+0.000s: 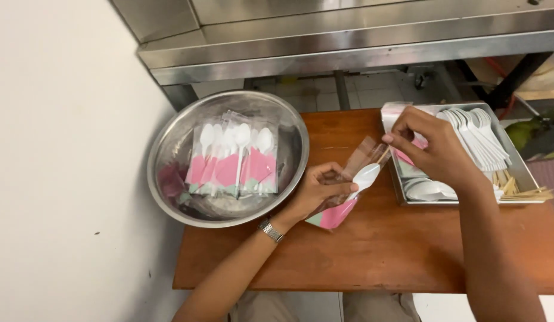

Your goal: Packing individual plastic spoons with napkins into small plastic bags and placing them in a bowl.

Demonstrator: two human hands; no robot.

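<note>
A clear, crinkled plastic sleeve holding a pink folded napkin and a white plastic spoon is held over the smooth brown wooden table. Its lower part is gripped by the left hand, the fingers curled closed around it; a metal link watch is worn on that wrist. The sleeve's open top is met by the right hand, where a thin wooden toothpick is pinched between thumb and fingertips at the mouth of the sleeve.

To the left, a round, shiny steel bowl is seen, in which about four or five filled sleeves lie overlapped, each showing a white spoon above pink and pale green paper; the exact count cannot be told. To the right, a rectangular steel tray holds a fanned row of loose white plastic spoons, too closely packed to count, a heap of wooden toothpicks, and further clear sleeves.
</note>
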